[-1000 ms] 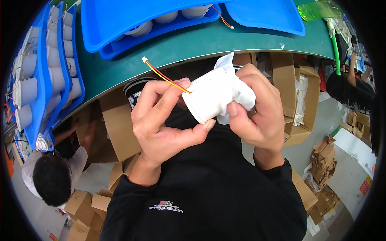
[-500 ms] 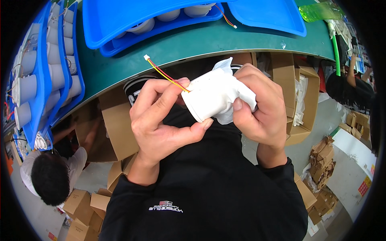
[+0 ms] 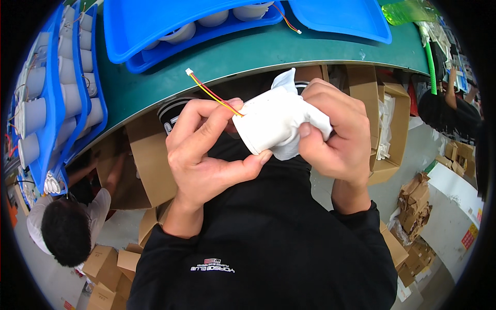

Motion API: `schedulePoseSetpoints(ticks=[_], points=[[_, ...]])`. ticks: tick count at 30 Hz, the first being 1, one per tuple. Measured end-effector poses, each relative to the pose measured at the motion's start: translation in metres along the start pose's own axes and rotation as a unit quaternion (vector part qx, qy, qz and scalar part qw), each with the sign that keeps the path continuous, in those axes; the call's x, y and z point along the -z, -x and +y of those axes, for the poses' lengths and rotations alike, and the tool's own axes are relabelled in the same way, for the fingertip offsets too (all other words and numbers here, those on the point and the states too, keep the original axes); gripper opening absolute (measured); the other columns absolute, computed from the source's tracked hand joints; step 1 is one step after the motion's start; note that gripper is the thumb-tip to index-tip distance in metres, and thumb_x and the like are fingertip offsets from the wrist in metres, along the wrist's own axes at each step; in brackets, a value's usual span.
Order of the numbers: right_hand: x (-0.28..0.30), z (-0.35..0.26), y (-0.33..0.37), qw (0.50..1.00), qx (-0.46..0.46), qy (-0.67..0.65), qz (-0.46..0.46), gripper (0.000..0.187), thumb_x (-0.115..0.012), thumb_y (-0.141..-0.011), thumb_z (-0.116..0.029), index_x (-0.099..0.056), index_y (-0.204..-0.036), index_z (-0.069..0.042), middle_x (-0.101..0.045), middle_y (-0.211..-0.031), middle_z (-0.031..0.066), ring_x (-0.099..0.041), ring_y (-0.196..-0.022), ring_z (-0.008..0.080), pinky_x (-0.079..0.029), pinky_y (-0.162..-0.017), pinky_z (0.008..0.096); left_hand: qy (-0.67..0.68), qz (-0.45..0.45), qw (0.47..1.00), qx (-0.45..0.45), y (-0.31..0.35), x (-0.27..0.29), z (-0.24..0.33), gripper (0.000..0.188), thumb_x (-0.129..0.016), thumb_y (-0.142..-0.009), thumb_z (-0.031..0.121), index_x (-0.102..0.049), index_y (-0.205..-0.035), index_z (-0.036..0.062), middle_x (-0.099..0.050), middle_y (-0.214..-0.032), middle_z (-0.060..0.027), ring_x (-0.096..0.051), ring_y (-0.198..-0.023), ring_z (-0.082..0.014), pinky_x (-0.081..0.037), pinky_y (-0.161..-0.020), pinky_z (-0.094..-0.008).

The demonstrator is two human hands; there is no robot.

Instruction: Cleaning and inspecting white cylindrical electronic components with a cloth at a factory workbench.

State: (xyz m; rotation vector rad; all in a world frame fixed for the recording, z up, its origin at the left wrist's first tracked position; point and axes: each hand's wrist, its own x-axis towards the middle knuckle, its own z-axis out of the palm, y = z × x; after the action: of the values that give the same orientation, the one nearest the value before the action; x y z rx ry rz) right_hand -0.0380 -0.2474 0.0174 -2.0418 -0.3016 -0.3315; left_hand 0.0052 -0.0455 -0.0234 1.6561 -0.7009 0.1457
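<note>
Left hand (image 3: pixel 204 155) wrapped around white cylinder (image 3: pixel 266 126), thumb under, fingers over; right hand (image 3: pixel 330 132) pressing white cloth (image 3: pixel 305 121) against its far end. Cylinder held in front of the chest, below green table edge (image 3: pixel 248 57). Red-yellow wire (image 3: pixel 212 94) trailing toward blue trays (image 3: pixel 170 26).

The white cylinder (image 3: pixel 266 126) looks like smooth, matt plastic, and the white cloth (image 3: pixel 305 116) wrapped about it is soft and crumpled. A thin red-and-yellow wire (image 3: pixel 214 95) with glossy insulation ends in a small white plastic plug. The blue trays (image 3: pixel 150 26) at the far side are shiny plastic; the green counter (image 3: pixel 232 57) is matt. The boxes (image 3: pixel 390 129) to the right are rough brown cardboard.
</note>
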Motion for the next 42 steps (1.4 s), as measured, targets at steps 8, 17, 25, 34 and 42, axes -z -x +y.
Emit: schedulePoseSetpoints(ticks=[8,17,25,34,42], points=[[-0.003,-0.004,-0.002,1.000,-0.022,0.013,0.004,0.013,-0.062,-0.064,0.001,-0.057,-0.076,0.001,-0.051,-0.064,0.0099,-0.051,-0.057,0.0258,-0.041,-0.051,0.0334,0.008,-0.005,1.000,0.015,-0.002,0.001,-0.003,0.058,-0.086,-0.053,0.010,-0.066,-0.105,-0.0052,-0.060,-0.087,-0.0087,-0.060,-0.070,-0.0153,-0.052,-0.059,-0.0251],[0.007,0.004,0.004,0.988,-0.069,-0.115,0.071,0.012,-0.056,-0.073,-0.001,-0.060,-0.083,0.005,-0.058,-0.068,0.0085,-0.053,-0.057,0.0157,-0.040,-0.052,0.0270,0.067,0.014,0.997,0.042,-0.001,0.000,-0.005,0.061,-0.086,-0.055,0.014,-0.065,-0.108,-0.0056,-0.060,-0.090,-0.0102,-0.062,-0.073,-0.0159,-0.054,-0.062,-0.0256],[0.006,0.006,0.011,0.979,-0.076,-0.165,0.088,0.016,-0.057,-0.079,-0.004,-0.061,-0.090,0.006,-0.062,-0.076,0.0082,-0.056,-0.064,0.0145,-0.042,-0.057,0.0258,0.079,0.018,0.996,0.047,-0.002,0.001,-0.003,0.064,-0.086,-0.056,0.016,-0.063,-0.111,-0.0067,-0.060,-0.095,-0.0118,-0.063,-0.078,-0.0166,-0.055,-0.066,-0.0254],[0.006,0.007,0.017,0.971,-0.090,-0.202,0.089,0.015,-0.056,-0.080,-0.005,-0.061,-0.090,0.007,-0.062,-0.080,0.0084,-0.054,-0.067,0.0135,-0.041,-0.058,0.0258,0.081,0.022,0.994,0.071,0.000,-0.001,-0.002,0.063,-0.086,-0.059,0.018,-0.062,-0.111,-0.0068,-0.060,-0.097,-0.0117,-0.063,-0.080,-0.0164,-0.054,-0.067,-0.0250],[0.003,0.003,0.025,0.956,-0.136,-0.213,0.147,0.020,-0.055,-0.086,-0.008,-0.061,-0.098,0.007,-0.060,-0.089,0.0094,-0.055,-0.078,0.0145,-0.042,-0.068,0.0247,0.201,0.058,0.965,0.156,0.000,-0.011,0.008,0.066,-0.082,-0.069,0.018,-0.054,-0.121,-0.0097,-0.060,-0.106,-0.0119,-0.062,-0.093,-0.0184,-0.053,-0.077,-0.0300]])
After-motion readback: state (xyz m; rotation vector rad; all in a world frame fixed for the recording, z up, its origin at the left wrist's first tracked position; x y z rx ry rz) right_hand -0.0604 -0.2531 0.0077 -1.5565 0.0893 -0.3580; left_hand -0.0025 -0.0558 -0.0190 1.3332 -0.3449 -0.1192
